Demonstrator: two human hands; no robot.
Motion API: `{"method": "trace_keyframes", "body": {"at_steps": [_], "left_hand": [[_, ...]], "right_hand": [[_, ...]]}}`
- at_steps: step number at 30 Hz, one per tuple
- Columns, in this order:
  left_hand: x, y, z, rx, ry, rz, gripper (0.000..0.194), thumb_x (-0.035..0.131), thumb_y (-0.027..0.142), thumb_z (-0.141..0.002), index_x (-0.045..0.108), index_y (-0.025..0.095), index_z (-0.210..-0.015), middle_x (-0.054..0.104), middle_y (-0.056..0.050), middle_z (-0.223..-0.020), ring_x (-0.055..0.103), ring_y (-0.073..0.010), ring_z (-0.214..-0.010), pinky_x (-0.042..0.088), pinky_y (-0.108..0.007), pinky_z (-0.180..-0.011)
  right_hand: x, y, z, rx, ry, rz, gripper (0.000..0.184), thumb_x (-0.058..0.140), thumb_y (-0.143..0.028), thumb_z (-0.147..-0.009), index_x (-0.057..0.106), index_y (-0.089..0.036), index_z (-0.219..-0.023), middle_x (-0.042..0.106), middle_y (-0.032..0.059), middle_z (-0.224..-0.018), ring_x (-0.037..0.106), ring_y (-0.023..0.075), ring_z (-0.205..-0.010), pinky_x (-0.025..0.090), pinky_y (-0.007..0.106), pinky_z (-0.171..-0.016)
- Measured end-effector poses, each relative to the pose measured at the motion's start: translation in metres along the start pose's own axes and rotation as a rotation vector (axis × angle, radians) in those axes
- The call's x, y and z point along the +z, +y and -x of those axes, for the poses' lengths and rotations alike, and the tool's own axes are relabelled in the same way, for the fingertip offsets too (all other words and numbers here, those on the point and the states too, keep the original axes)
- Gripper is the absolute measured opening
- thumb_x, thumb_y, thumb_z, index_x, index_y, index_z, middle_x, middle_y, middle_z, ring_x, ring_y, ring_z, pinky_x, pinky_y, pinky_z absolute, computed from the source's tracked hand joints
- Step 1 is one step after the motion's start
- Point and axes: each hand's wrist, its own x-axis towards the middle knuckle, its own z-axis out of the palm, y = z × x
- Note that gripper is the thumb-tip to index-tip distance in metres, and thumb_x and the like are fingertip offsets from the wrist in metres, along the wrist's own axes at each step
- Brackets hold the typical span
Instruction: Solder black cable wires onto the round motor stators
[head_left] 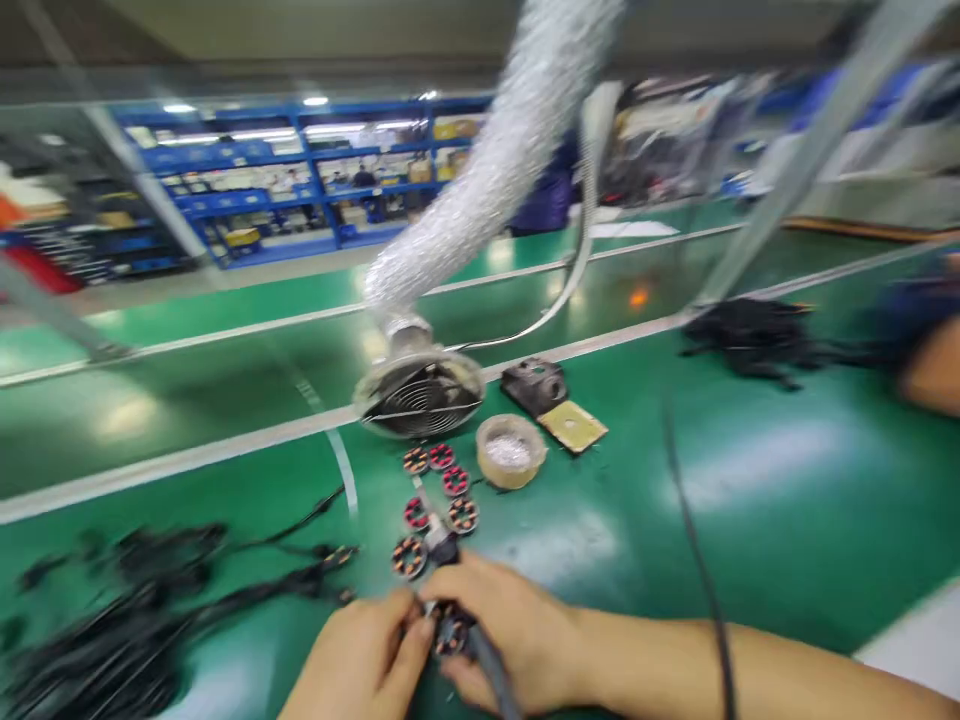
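On the green counter (pixel 750 500), left hand (pixel 360 650) pinches a small coil (pixel 450 632) steady while right hand (pixel 510 630) grips a soldering iron (pixel 465 610).

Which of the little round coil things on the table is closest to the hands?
The orange-and-black coil at the bottom left of the cluster, just above the left hand. The red ones sit farther up, toward the fan.

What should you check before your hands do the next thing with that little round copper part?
1. Left hand pinching the small coil part: ok.
2. Right hand gripping the tool: ok.
3. Tool tip touching the part: cannot tell, blurred.
4. Spare coil parts lying close ahead: ok.
5. Tape roll off to the side: ok.
6. Black cable crossing the right forearm: not ok.
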Motion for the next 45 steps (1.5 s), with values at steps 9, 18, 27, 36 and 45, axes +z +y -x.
{"method": "trace_keyframes", "body": {"at_steps": [9,18,27,36,45], "left_hand": [[-0.023,0.003,0.004,-0.150,-0.029,0.284,0.027,0.043,0.034,-0.088,0.047,0.019,-0.066,0.038,0.006,-0.056,0.035,-0.0107,-0.054,0.027,-0.022,-0.051],[-0.016,0.013,0.010,-0.094,-0.081,0.053,0.018,0.070,0.035,-0.072,0.072,0.023,-0.085,0.046,0.007,-0.052,0.037,-0.0114,-0.050,0.027,-0.023,-0.055],[-0.008,0.008,0.006,-0.148,-0.004,0.158,0.023,0.076,0.045,-0.074,0.076,0.025,-0.085,0.051,0.007,-0.052,0.038,-0.0115,-0.049,0.023,-0.023,-0.053],[-0.012,0.010,0.009,-0.091,-0.012,0.153,0.018,0.060,0.031,-0.084,0.075,0.023,-0.089,0.041,0.007,-0.048,0.032,-0.0118,-0.046,0.025,-0.023,-0.053],[-0.017,0.007,0.010,-0.052,-0.053,0.281,0.016,0.055,0.021,-0.081,0.069,0.018,-0.074,0.035,0.008,-0.047,0.032,-0.0086,-0.044,0.023,-0.021,-0.048]], "right_hand": [[-0.014,-0.002,-0.003,-0.011,0.000,0.012,0.057,0.047,-0.007,-0.074,0.040,-0.023,-0.129,0.065,0.0079,-0.108,0.066,0.0192,-0.094,0.057,0.029,-0.083],[-0.008,-0.004,-0.010,-0.060,0.016,0.032,0.047,0.047,-0.006,-0.079,0.044,-0.023,-0.123,0.069,0.0016,-0.087,0.064,0.0157,-0.071,0.055,0.025,-0.064],[-0.012,-0.001,-0.008,0.052,0.118,0.044,0.033,0.058,-0.046,-0.094,0.047,-0.023,-0.116,0.066,0.0009,-0.085,0.068,0.0120,-0.071,0.057,0.018,-0.065],[-0.015,-0.002,-0.004,0.034,0.075,0.066,0.030,0.059,-0.037,-0.094,0.049,-0.023,-0.119,0.066,0.0010,-0.085,0.067,0.0129,-0.070,0.057,0.020,-0.065],[-0.009,-0.001,-0.001,0.038,0.046,0.048,0.042,0.051,-0.012,-0.082,0.046,-0.023,-0.122,0.065,0.0043,-0.092,0.066,0.0157,-0.076,0.058,0.024,-0.068]]}}
